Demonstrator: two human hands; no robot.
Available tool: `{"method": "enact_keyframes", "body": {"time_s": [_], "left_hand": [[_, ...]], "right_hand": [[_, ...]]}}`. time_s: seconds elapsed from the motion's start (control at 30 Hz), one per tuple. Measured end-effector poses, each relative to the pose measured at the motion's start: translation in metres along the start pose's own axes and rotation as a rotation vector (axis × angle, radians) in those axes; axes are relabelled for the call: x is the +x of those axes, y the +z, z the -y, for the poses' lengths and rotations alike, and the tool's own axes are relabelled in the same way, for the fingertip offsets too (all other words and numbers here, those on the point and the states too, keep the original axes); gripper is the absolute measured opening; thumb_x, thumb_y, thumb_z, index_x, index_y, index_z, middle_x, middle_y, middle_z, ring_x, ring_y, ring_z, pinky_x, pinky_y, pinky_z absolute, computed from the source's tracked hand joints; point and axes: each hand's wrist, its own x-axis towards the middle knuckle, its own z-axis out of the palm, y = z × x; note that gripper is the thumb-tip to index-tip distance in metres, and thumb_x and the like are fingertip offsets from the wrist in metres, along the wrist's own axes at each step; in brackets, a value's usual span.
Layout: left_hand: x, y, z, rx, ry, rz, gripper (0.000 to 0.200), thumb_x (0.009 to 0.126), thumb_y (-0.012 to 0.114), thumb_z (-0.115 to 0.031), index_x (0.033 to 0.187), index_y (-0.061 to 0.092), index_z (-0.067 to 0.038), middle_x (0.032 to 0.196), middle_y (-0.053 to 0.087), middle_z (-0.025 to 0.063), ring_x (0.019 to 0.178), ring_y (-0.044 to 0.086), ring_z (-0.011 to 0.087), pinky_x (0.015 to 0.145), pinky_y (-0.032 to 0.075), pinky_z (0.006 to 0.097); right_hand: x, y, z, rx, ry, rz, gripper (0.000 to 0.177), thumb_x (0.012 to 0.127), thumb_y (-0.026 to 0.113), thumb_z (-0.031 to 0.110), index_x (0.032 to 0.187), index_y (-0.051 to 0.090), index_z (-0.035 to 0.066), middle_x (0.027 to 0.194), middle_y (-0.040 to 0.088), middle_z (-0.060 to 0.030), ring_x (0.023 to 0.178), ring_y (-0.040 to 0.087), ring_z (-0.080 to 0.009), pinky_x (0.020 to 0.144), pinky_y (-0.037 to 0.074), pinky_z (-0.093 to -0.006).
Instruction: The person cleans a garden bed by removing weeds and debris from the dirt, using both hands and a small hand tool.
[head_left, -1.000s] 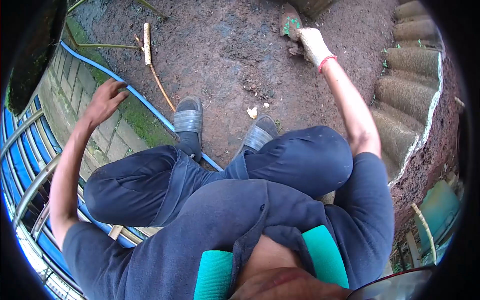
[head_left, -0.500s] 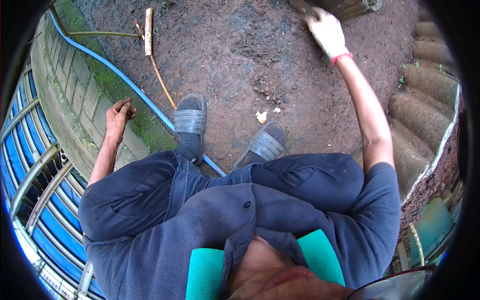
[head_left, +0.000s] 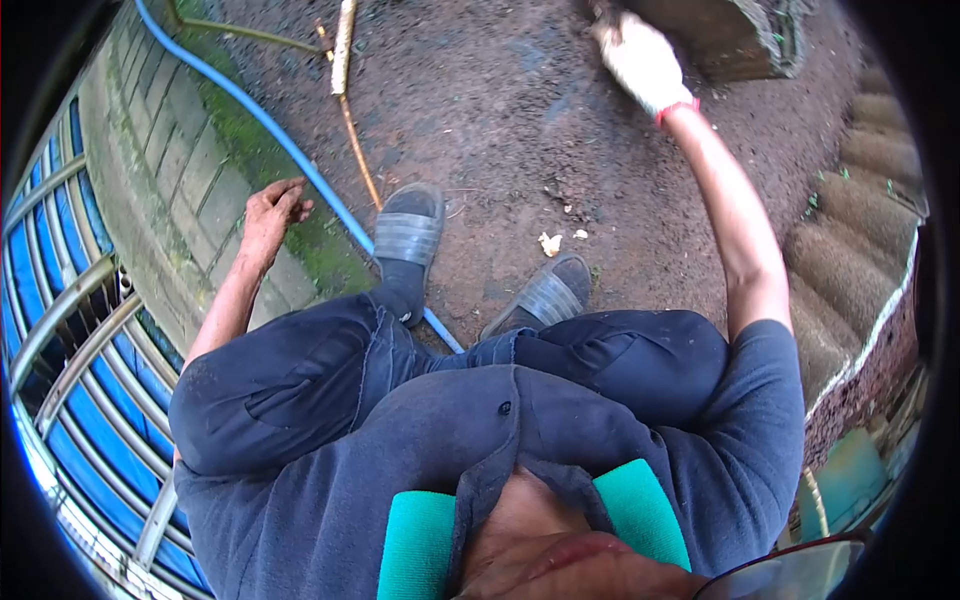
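Observation:
I squat on bare dark soil (head_left: 500, 130). My right hand (head_left: 636, 58) wears a white glove with a red cuff and reaches far forward, closed around a trowel; only a dark bit of it shows above the glove, beside a mossy container (head_left: 735, 35). My left hand (head_left: 268, 215) is bare and soil-stained, fingers loosely apart, holding nothing, resting at the edge of a mossy brick ledge (head_left: 150, 170) near a blue hose (head_left: 300, 165). My feet are in grey sandals (head_left: 405, 235).
A pale stick (head_left: 345, 45) lies by the hose at the top. Small white scraps (head_left: 550, 243) sit ahead of my right foot. Corrugated edging (head_left: 860, 230) borders the soil on the right. A metal railing over blue sheeting (head_left: 70, 330) runs along the left.
My right hand swung from the soil patch up towards the container, and the trowel blade went out of sight. My left hand dropped onto the brick ledge.

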Motion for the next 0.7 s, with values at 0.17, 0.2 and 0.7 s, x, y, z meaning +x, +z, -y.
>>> {"method": "enact_keyframes", "body": {"time_s": [0.17, 0.2, 0.7], "left_hand": [[-0.001, -0.005, 0.012, -0.063, -0.058, -0.045, 0.036, 0.099, 0.057, -0.014, 0.127, 0.058, 0.007, 0.095, 0.069, 0.0104, 0.083, 0.068, 0.0146, 0.074, 0.056, 0.0262], [-0.004, -0.005, 0.015, -0.078, -0.086, -0.051, 0.037, 0.099, 0.057, -0.015, 0.128, 0.058, 0.007, 0.095, 0.069, 0.0105, 0.084, 0.069, 0.0154, 0.076, 0.057, 0.0265], [-0.010, 0.002, -0.002, -0.027, -0.111, 0.033, 0.039, 0.098, 0.057, -0.015, 0.129, 0.057, 0.007, 0.103, 0.069, 0.0141, 0.090, 0.069, 0.0176, 0.082, 0.057, 0.0284]], "right_hand": [[0.071, 0.024, 0.030, -0.007, -0.156, -0.205, 0.030, 0.083, 0.054, 0.016, 0.106, 0.066, 0.000, 0.098, 0.066, -0.0265, 0.092, 0.064, -0.0423, 0.084, 0.052, -0.0475], [0.075, 0.029, 0.038, 0.041, -0.201, -0.281, 0.030, 0.081, 0.055, 0.017, 0.104, 0.067, 0.001, 0.096, 0.067, -0.0252, 0.088, 0.065, -0.0423, 0.084, 0.052, -0.0480], [0.047, 0.027, 0.080, -0.151, -0.680, 0.254, 0.044, 0.073, 0.059, 0.012, 0.116, 0.069, 0.008, 0.101, 0.069, -0.0220, 0.101, 0.066, -0.0330, 0.092, 0.052, -0.0410]]}}
